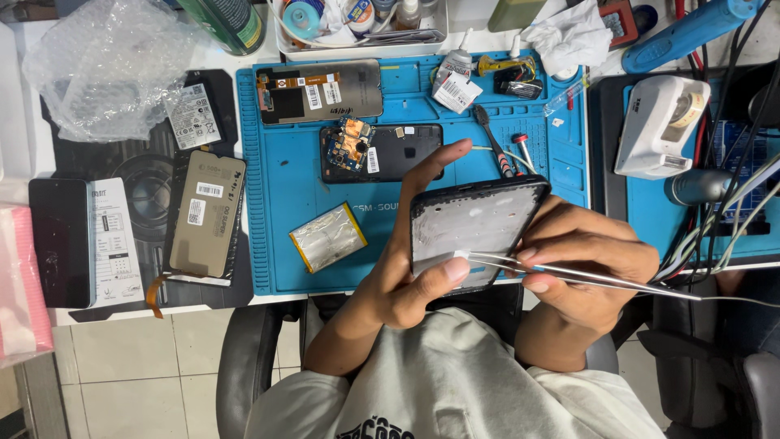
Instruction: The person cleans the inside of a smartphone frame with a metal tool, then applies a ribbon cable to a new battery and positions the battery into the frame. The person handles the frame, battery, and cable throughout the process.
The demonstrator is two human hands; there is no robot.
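- Table (219,302), white, is seen from above; a blue mat (276,203) is laid on it, and most of the parts are spread over that mat.
- Bubble wrap (106,65) is bunched at the far left corner of the table.
- A screen (321,91) with a ribbon cable is laid face down at the far edge of the mat.
- A second screen (205,213) is set face down just left of the mat, and a dark phone (61,240) is placed further left.
- A phone body (382,152) with an exposed circuit board is laid near the middle of the mat.
- A phone frame (475,223) is held above the near edge of the mat, tilted, with its pale inner side up.
- Left hand (414,260) is wrapped around the frame: the thumb is pressed on its near corner and a finger is stretched along its far edge.
- Right hand (581,256) is closed on tweezers (569,275), pinched between thumb and fingers.
- A foil-wrapped battery (328,236) is laid on the mat, left of the left hand.
- The tweezer tips are brought to the frame's near edge, just beside the left thumb.
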